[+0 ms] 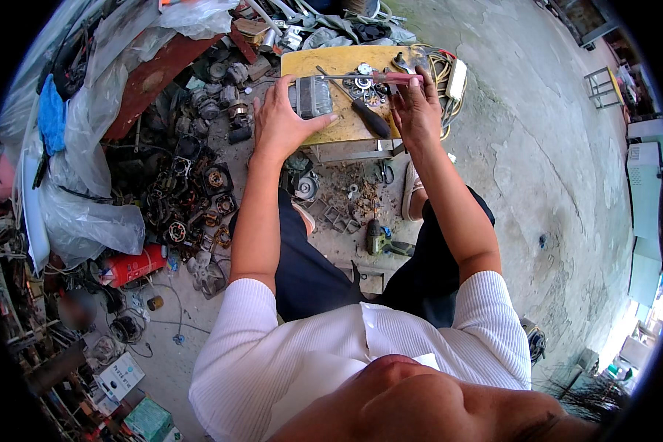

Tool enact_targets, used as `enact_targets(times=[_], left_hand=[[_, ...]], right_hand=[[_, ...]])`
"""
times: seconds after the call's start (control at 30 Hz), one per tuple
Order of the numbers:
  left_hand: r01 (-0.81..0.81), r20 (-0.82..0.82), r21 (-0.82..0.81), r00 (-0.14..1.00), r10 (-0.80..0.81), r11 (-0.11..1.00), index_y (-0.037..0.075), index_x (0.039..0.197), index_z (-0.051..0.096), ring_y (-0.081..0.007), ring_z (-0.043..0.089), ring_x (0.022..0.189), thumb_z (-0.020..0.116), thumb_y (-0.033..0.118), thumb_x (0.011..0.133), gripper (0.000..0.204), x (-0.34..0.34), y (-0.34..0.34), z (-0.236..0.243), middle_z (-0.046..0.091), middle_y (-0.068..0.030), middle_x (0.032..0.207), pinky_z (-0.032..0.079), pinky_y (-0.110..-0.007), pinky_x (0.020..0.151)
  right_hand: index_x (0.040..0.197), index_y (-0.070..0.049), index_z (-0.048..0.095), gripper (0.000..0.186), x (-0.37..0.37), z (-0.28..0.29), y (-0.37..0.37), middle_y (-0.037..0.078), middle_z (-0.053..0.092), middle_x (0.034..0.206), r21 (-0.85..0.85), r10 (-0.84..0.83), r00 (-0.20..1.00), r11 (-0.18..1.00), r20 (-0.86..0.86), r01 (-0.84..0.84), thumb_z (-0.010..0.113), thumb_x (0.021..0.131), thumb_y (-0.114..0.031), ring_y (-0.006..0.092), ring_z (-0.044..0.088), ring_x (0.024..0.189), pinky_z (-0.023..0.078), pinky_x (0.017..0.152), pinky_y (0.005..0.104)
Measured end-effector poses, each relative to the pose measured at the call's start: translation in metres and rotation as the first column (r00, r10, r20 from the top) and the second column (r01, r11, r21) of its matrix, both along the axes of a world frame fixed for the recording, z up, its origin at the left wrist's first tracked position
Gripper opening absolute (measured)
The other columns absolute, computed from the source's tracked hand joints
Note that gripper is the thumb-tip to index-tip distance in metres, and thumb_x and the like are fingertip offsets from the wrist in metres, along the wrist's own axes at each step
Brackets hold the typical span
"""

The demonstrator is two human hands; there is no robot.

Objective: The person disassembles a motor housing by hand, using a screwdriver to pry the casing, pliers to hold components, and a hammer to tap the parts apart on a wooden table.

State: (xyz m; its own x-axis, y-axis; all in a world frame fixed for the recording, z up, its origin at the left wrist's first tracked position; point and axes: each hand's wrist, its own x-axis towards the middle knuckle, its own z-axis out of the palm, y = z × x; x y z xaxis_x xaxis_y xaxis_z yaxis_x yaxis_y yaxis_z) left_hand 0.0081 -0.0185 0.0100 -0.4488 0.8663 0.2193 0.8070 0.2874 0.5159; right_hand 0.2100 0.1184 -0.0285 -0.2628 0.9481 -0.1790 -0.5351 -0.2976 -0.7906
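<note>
Operator: Where was the grey block, and how was it held?

Instructor: The grey block (314, 99) stood at the left end of the yellow surface (350, 57). Your left grip (278, 121) grasped it, thumb along the near side, fingers spread about the left and far sides. Your right grip (418, 108) grasped the red-handled screwdriver (398, 78) by its handle; the shaft pointed left, toward the block's far edge. Whether the tip made contact could not be determined.

Operator: What did good execution require?

Instructor: The posture suggested applying the screwdriver to the block. You needed to seat the tip fully, press along the shaft before twisting, and brace the block firmly. A slip could have carried the tip into your left fingers, so these belonged outside its line.

Operator: State the counts.

Instructor: One grey block. Two screwdrivers: yours, plus the black-handled screwdriver (370, 118) lying mid-surface. One white power strip (457, 79) at the right. One drill (379, 241) on the floor, at the near side. The small metal parts (363, 83), right of the block, and the motor parts (175, 232), heaped at the left, overlapped too closely to count.
</note>
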Motion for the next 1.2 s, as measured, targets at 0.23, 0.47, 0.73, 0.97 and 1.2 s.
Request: enact_targets(times=[0.23, 0.47, 0.73, 0.97, 1.2], left_hand=[[0.004, -0.06, -0.016, 0.998, -0.005, 1.0, 0.011, 0.136, 0.042, -0.037, 0.052, 0.121, 0.085, 0.053, 0.061, 0.096, 0.002, 0.0, 0.002, 0.055, -0.0171, 0.129, 0.037, -0.047, 0.104], [0.006, -0.044, 0.009, 0.999, -0.006, 1.0, 0.01, 0.135, 0.042, -0.0366, 0.051, 0.122, 0.085, 0.053, 0.061, 0.096, 0.005, 0.002, 0.003, 0.055, -0.0173, 0.13, 0.034, -0.048, 0.107], [-0.003, -0.064, -0.033, 0.998, 0.001, 0.999, 0.01, 0.134, 0.043, -0.0381, 0.051, 0.121, 0.085, 0.054, 0.06, 0.096, 0.006, 0.001, 0.005, 0.054, -0.0186, 0.131, 0.03, -0.051, 0.11], [-0.014, -0.051, -0.017, 0.999, 0.013, 1.0, 0.01, 0.135, 0.042, -0.0407, 0.049, 0.121, 0.086, 0.054, 0.06, 0.097, 0.009, 0.003, 0.006, 0.053, -0.0192, 0.132, 0.038, -0.049, 0.104], [-0.003, -0.045, -0.034, 0.999, 0.002, 0.999, 0.011, 0.134, 0.04, -0.0402, 0.05, 0.122, 0.086, 0.053, 0.06, 0.097, 0.011, 0.002, 0.01, 0.053, -0.0198, 0.132, 0.031, -0.051, 0.111]], right_hand=[[0.138, -0.02, 0.046, 0.04, -0.003, 0.004, -0.002, 0.002, 0.059, 0.121, -0.01, -0.008, 1.0, 1.0, -0.027, 0.008, 0.057, 0.1, -0.02, 0.0148, 0.058, 0.108, 0.048, 0.09, 0.034], [0.139, -0.021, 0.045, 0.044, 0.005, -0.009, 0.008, 0.001, 0.059, 0.118, 0.05, 0.033, 0.999, 0.998, -0.023, -0.032, 0.06, 0.098, -0.027, 0.0155, 0.058, 0.105, 0.05, 0.086, 0.0353], [0.138, -0.017, 0.044, 0.041, -0.003, 0.013, -0.003, 0.003, 0.059, 0.118, -0.035, -0.03, 0.999, 0.999, -0.019, 0.03, 0.058, 0.1, -0.02, 0.0136, 0.059, 0.101, 0.049, 0.08, 0.0297], [0.137, -0.017, 0.046, 0.042, -0.001, -0.006, 0.009, 0.001, 0.057, 0.118, 0.074, -0.033, 0.999, 0.997, -0.037, 0.035, 0.06, 0.099, -0.023, 0.011, 0.06, 0.098, 0.048, 0.078, 0.027], [0.137, -0.014, 0.044, 0.039, -0.002, 0.007, 0.002, 0.005, 0.059, 0.115, 0.002, -0.051, 0.998, 0.999, -0.02, 0.051, 0.057, 0.1, -0.018, 0.0147, 0.059, 0.099, 0.051, 0.08, 0.0316]])
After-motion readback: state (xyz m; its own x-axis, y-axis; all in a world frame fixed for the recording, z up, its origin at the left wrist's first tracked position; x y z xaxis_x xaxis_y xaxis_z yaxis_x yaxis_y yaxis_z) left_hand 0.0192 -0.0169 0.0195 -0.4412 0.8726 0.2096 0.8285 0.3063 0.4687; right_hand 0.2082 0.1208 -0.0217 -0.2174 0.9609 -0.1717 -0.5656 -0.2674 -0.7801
